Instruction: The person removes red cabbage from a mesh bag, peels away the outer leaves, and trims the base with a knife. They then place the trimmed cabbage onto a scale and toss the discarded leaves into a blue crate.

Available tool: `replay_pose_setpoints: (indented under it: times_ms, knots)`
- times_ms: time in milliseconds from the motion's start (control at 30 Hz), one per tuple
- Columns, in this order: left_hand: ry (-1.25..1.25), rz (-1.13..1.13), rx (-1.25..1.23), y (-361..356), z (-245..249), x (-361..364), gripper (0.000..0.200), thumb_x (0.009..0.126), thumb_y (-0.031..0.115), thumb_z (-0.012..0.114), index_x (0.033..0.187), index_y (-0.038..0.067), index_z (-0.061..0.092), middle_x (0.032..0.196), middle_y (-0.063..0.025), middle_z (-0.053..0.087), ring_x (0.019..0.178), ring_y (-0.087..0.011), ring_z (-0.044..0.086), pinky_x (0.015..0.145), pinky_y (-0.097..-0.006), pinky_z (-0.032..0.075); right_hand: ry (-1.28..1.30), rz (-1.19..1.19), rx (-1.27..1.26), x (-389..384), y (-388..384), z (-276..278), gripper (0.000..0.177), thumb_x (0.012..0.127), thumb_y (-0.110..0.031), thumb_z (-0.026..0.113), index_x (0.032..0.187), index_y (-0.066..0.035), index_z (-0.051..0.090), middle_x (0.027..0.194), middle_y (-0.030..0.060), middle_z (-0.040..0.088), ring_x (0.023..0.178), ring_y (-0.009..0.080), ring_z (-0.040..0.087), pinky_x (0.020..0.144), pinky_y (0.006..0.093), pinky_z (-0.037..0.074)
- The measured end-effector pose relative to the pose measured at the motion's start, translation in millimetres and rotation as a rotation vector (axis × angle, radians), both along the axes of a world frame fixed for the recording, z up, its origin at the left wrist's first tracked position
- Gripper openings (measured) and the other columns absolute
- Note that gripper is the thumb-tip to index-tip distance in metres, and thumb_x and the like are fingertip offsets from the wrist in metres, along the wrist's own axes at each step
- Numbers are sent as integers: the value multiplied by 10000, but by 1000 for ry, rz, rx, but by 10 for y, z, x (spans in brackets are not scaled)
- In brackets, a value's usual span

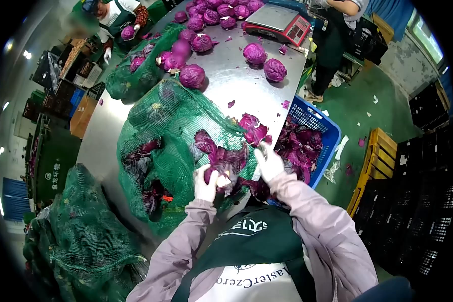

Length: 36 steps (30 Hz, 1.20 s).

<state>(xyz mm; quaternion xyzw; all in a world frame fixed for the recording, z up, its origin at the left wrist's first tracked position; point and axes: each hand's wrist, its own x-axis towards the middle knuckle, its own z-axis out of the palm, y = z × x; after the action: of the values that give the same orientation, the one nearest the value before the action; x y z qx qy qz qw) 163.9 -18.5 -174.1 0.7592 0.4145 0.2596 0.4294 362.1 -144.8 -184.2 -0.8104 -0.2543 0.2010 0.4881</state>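
My left hand [205,184], in a white glove, is wrapped round a red cabbage [228,176] whose pale cut stem faces up toward me. Loose outer leaves spread around that head. To its right, my gloved right hand [270,162] has its fingers apart at the table's edge, fingertips right by some torn purple leaves [255,132]. Beneath and left of the held cabbage lies a green mesh sack [178,146], with dark leaves and cabbages showing through its net.
Trimmed cabbages [192,75] lie farther up the metal table [226,103], near a red scale [279,25]. A blue crate [332,143] of leaves stands at the right edge. Full mesh sacks [90,241] stand lower left. Two people [118,15] work at the far end.
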Motion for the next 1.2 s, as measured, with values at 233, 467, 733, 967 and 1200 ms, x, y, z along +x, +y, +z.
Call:
replay_pose_setpoints:
  times_ms: [233,467,733,967,1200]
  knots:
    - [100,-51,261,-98,66,256,386,812,252,685,1115,38,577,1096,-162,573,1056,-332,517,937,-413,403,-462,533,-206,-541,30,281,392,935,-235,446,1293,-85,499,1365,166,474,935,270,650,775,353,528]
    - [-58,-153,291,-176,41,268,431,744,179,749,1114,26,589,1149,-173,560,1082,-331,538,958,-396,424,-88,186,-425,9,195,-472,407,921,-463,447,1095,-127,596,996,177,656,873,386,632,810,451,501]
    - [-32,83,-112,-161,1,22,433,880,207,629,1265,58,499,1206,-179,526,1132,-300,497,998,-387,377,124,-34,-1,-8,119,-121,247,927,-323,542,1009,-95,591,795,156,643,735,320,634,680,405,496]
    - [104,212,127,-377,-137,200,467,867,249,653,1237,30,470,1180,-177,415,1086,-311,457,978,-418,367,-779,491,-70,-644,-81,148,416,949,-222,465,1361,-162,465,1338,144,510,1103,268,595,766,334,554]
    - [114,94,337,-539,-83,372,579,802,224,710,1261,-14,450,1264,-219,396,1168,-371,410,1013,-452,338,-278,447,-401,-431,52,110,384,981,-323,365,1262,-92,489,1080,134,639,916,278,642,716,383,535]
